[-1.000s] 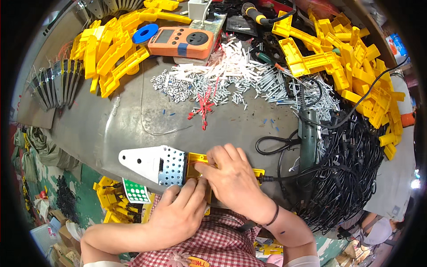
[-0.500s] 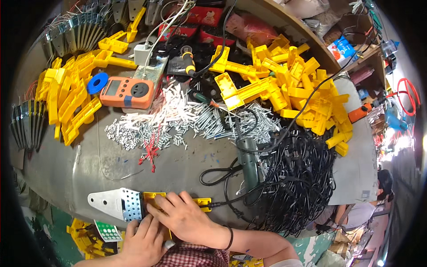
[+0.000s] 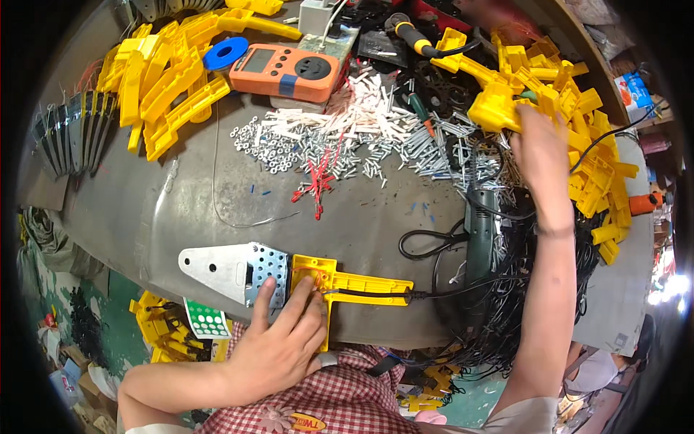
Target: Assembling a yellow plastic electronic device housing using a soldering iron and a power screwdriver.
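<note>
My left hand [image 3: 283, 336] rests on a yellow plastic handle shell [image 3: 372, 284] at the table's near edge. Its fingers press over the wide end of the shell, with the thumb by the lower part. A flat, tapered metal plate [image 3: 217, 271] with a perforated end joins the shell on the left, under one fingertip. A black cord [image 3: 441, 292] runs along the shell's narrow arm and out to the right. At the far-right pile, my right hand [image 3: 541, 148] closes on another yellow handle shell [image 3: 494, 107]; its fingertips are partly hidden.
An orange multimeter [image 3: 285, 72] and blue ring [image 3: 225, 53] stand at the back. Screws [image 3: 369, 159], nuts [image 3: 267, 145] and white sleeves [image 3: 369, 105] lie heaped mid-table. Black cords [image 3: 499, 325] and a green tool [image 3: 480, 239] sit right; yellow shells [image 3: 170, 72] are piled left.
My right hand has left the near shell and reached to the far-right pile, onto another shell. My left hand has moved onto the near shell's wide end. The view has shifted.
</note>
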`<control>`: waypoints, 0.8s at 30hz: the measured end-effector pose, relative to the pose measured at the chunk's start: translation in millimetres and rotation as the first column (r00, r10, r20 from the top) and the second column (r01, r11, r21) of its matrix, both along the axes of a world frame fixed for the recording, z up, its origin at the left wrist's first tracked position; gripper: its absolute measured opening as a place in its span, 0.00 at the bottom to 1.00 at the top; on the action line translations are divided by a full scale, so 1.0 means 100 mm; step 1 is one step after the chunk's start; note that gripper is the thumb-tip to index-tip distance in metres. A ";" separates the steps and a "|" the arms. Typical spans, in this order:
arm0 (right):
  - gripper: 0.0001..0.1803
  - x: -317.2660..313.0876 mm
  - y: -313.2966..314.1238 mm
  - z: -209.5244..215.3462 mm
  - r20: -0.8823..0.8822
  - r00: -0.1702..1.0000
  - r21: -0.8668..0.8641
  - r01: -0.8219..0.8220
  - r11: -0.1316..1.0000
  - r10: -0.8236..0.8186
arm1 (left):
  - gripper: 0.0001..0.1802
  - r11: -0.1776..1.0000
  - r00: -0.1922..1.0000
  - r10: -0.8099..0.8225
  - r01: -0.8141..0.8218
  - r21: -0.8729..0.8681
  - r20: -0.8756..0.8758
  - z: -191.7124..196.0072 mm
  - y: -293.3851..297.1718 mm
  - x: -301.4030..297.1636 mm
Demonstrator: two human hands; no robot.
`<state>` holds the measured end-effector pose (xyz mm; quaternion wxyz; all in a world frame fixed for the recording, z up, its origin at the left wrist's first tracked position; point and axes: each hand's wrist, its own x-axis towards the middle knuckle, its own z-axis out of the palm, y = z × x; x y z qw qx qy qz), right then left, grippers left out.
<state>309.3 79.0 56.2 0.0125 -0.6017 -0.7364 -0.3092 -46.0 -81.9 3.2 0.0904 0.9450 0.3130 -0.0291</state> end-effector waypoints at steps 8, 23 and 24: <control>0.21 -1.00 -1.06 -0.42 -0.633 0.765 -0.397 -0.189 0.898 -0.119 | 0.32 0.998 0.999 -0.014 0.012 0.062 0.037 -0.04 -0.09 -0.03; 0.20 -1.16 -1.78 -0.75 -0.993 0.057 0.038 -0.694 0.719 0.108 | 0.24 0.986 0.994 -0.074 0.061 0.154 0.084 -0.14 -0.10 -0.14; 0.18 -1.20 -1.76 -0.74 -0.977 0.145 0.011 -0.689 0.725 0.153 | 0.24 0.988 0.995 -0.065 0.053 0.147 0.080 -0.15 -0.10 -0.15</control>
